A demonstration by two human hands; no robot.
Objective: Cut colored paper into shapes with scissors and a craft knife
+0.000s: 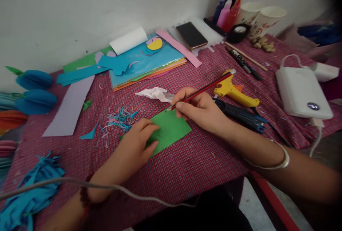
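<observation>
A green paper rectangle (pixel 171 128) lies on the red checked tablecloth (pixel 187 167). My left hand (pixel 139 142) rests flat on its left part, fingers stretched out, pressing it down. My right hand (pixel 200 109) is closed on a red and black pencil (pixel 205 88), whose tip touches the paper's upper edge. A crumpled white tissue (pixel 155 93) lies just behind the pencil tip.
A yellow glue gun (pixel 235 91) and dark scissors (pixel 240 114) lie right of my hand. A white power bank (pixel 301 92), a stack of coloured paper (pixel 144 65), a phone (pixel 191 35), paper cups (pixel 264 19), blue paper scraps (pixel 121 119) and paper flowers (pixel 34 92) surround the work spot.
</observation>
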